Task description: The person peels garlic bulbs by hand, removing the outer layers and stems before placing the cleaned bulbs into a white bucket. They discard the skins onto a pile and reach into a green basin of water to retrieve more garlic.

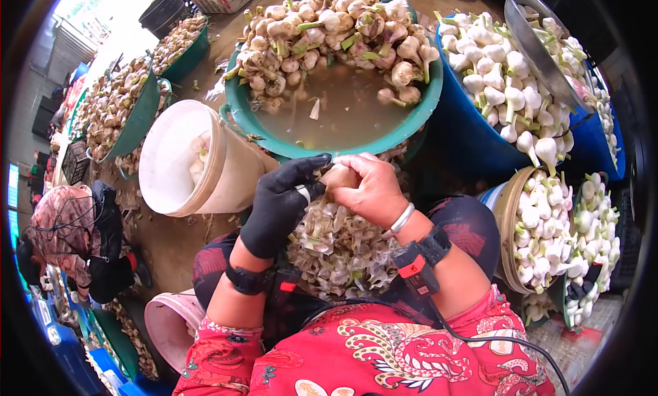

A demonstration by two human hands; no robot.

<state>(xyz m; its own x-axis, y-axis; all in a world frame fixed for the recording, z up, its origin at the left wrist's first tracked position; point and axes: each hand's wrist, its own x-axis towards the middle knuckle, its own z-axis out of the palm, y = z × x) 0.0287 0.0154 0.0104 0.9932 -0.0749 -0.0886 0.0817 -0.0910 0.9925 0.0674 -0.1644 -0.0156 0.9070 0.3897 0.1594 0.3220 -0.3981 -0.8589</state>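
A garlic bulb (338,179) is held between my two hands, just in front of the green basin's near rim. My left hand (282,202), in a black glove with a white band on one finger, is closed against the bulb's left side. Bare and wearing a bracelet, my right hand (375,190) grips it from the right, thumb and fingers bent around it. My fingers partly cover the bulb. Beneath both hands, a heap of papery garlic skins (336,255) lies between my knees.
The green basin (329,151) holds murky water and piled unpeeled garlic. A white bucket (159,166) tilts at the left. Blue tubs (456,132) and a bucket of peeled white garlic (545,224) stand at the right. Another person (75,224) crouches at far left.
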